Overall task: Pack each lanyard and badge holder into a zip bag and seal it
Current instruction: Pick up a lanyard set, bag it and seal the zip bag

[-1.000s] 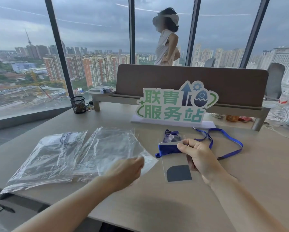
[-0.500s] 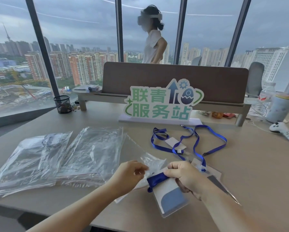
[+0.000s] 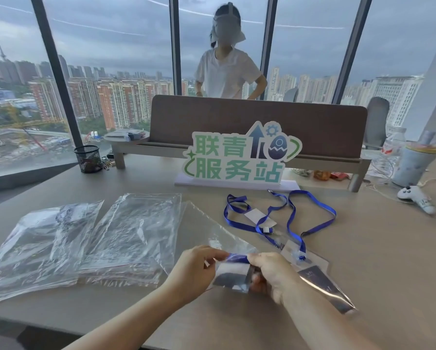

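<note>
Far left of the desk (image 3: 363, 261) there's a stack of zip bags (image 3: 35, 248), with a second stack (image 3: 133, 238) just beside it, both lying flat. The left hand (image 3: 194, 271) is pinched on the mouth of a loose bag (image 3: 211, 231) that angles up from the hands toward the stacks. The right hand (image 3: 272, 274) is closed around a badge holder (image 3: 233, 274) with a folded blue lanyard (image 3: 237, 258) on top, right at the bag's opening. It's blurry there, so I can't tell if any of it is actually inside yet. Behind the right hand, another lanyard (image 3: 310, 213) lies looped on the desk, its holder (image 3: 320, 279) partly under the right wrist. Further back there's a green sign (image 3: 237, 160), and off to the far right, a white controller (image 3: 416, 198).
</note>
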`<state>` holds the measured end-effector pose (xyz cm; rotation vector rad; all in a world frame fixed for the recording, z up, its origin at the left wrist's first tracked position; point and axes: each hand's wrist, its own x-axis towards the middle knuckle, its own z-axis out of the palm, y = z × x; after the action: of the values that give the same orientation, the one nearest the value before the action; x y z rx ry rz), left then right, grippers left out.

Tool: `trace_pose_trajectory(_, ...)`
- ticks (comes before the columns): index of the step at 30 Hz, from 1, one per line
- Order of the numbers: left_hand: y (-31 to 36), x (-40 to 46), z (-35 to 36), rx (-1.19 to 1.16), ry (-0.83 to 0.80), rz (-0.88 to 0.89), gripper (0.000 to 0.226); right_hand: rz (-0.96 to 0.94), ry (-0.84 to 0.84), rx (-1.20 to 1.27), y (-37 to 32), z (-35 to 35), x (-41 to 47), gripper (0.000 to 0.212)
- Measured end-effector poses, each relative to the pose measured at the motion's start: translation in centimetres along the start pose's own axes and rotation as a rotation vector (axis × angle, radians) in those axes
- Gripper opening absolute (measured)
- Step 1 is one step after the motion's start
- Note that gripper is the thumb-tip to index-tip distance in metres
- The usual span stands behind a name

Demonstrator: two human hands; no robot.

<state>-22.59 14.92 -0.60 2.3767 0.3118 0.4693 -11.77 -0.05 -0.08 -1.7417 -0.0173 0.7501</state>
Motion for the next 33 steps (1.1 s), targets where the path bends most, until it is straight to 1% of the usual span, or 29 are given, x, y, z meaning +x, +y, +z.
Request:
trace_pose_trajectory(2,0.2,0.2,0.1,-0.05,0.013,-0.022,0.04,0.024,-0.039,0.096,-0.7,0.8,0.0,0.022)
trace_pose_trajectory(4,0.4,0.5,0.1,-0.071,0.027,-0.035,0.04,0.046,-0.174,0.165,-1.5,1.5,-0.4,0.024)
trace_pose_trajectory(5,0.3,0.6,-0.1,-0.076,0.034,-0.041,0.04,0.036,-0.204,0.117,-1.6,1.5,-0.4,0.026)
trace_pose_trajectory(6,0.3,0.6,-0.2,-0.083,0.039,-0.049,0.039,-0.006,-0.18,0.007,-1.7,1.3,-0.4,0.027)
trace_pose_trajectory(7,0.2,0.5,-0.4,-0.095,0.038,-0.062,0.039,-0.082,-0.104,-0.135,-1.9,0.9,-0.3,0.028)
trace_pose_trajectory(9,-0.1,0.2,-0.7,-0.13,0.026,-0.093,0.038,-0.251,0.134,-0.366,-1.8,-0.3,0.4,0.028)
trace_pose_trajectory(10,-0.1,0.1,-0.8,-0.142,0.02,-0.106,0.037,-0.315,0.22,-0.41,-1.7,-0.8,0.8,0.026)
trace_pose_trajectory(11,-0.2,-0.1,-0.7,-0.145,0.015,-0.117,0.036,-0.342,0.253,-0.409,-1.6,-1.1,1.2,0.023)
trace_pose_trajectory(12,-0.2,-0.2,-0.7,-0.146,0.011,-0.122,0.036,-0.327,0.242,-0.405,-1.7,-1.2,1.3,0.023)
trace_pose_trajectory(15,-0.3,-0.2,-0.8,-0.084,0.003,-0.088,0.038,-0.243,0.119,-0.396,-1.8,-0.5,2.1,0.023)
trace_pose_trajectory(18,-0.8,0.0,-1.6,0.086,-0.048,-0.023,0.042,-0.268,0.138,-0.321,-2.3,-0.4,2.7,0.016)
trace_pose_trajectory(19,-1.1,0.1,-2.1,0.146,-0.06,-0.031,0.044,-0.289,0.157,-0.294,-2.6,-0.6,2.8,0.015)
trace_pose_trajectory(21,-1.6,0.4,-3.5,0.246,-0.038,-0.112,0.044,-0.327,0.184,-0.232,-3.4,-1.1,2.7,0.014)
trace_pose_trajectory(23,-1.3,1.2,-5.5,0.303,0.024,-0.193,0.035,-0.376,0.195,-0.127,-4.7,-1.4,2.1,0.013)
trace_pose_trajectory(24,-0.8,1.8,-6.6,0.275,0.07,-0.213,0.028,-0.405,0.201,-0.054,-5.7,-1.5,1.2,0.013)
trace_pose_trajectory(25,0.1,2.3,-7.8,0.174,0.131,-0.224,0.022,-0.452,0.205,0.036,-6.8,-1.6,0.1,0.012)
trace_pose_trajectory(28,4.4,3.3,-11.8,-0.389,0.323,-0.183,0.021,-0.713,0.202,0.242,-11.0,-2.6,-4.4,0.011)
trace_pose_trajectory(29,6.1,3.4,-13.2,-0.538,0.349,-0.137,0.02,-0.789,0.191,0.293,-12.4,-2.9,-5.8,0.012)
trace_pose_trajectory(30,7.6,3.4,-14.5,-0.635,0.353,-0.086,0.019,-0.834,0.175,0.341,-13.6,-3.3,-6.9,0.013)
trace_pose_trajectory(31,8.6,3.5,-15.5,-0.692,0.341,-0.038,0.019,-0.856,0.157,0.384,-14.5,-3.5,-7.8,0.014)
trace_pose_trajectory(33,9.8,3.8,-16.8,-0.731,0.303,0.019,0.016,-0.865,0.126,0.434,-15.7,-4.0,-8.9,0.013)
